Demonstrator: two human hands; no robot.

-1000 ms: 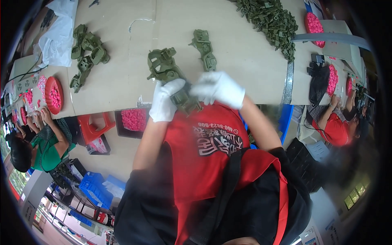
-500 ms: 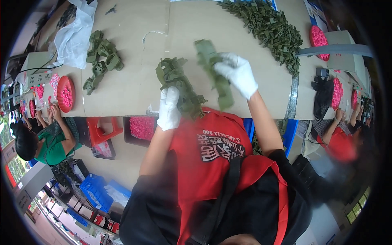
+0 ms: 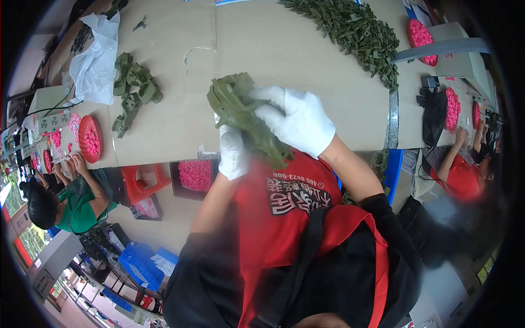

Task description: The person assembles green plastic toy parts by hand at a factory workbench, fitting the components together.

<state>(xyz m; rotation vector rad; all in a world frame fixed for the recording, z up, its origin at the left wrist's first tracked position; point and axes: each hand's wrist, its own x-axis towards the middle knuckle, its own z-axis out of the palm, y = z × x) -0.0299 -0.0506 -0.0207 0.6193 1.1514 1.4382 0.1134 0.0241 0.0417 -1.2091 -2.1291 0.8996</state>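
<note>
An olive-green moulded plastic part (image 3: 232, 97), like a toy vehicle body, is held tilted above the near edge of the table. My left hand (image 3: 234, 155), in a white glove, grips it from the near left side. Also gloved in white, my right hand (image 3: 302, 121) has its fingers closed against the part's upper right side. The flat green piece seen earlier in that hand now seems to lie along the body, mostly covered by the fingers. To the left, several similar green bodies (image 3: 143, 87) lie in a loose group.
A heap of small green plastic pieces (image 3: 361, 41) spreads over the far right of the table (image 3: 180, 120). Crumpled white plastic sheeting (image 3: 95, 60) lies far left. Co-workers sit on both sides, near red bowls (image 3: 90, 139) of pink pieces. Under the table is a pink-filled box (image 3: 195, 176).
My right hand has brought the flat green piece left and down onto the body in my left hand. The two pieces, apart before, now touch. The camera view has shifted slightly.
</note>
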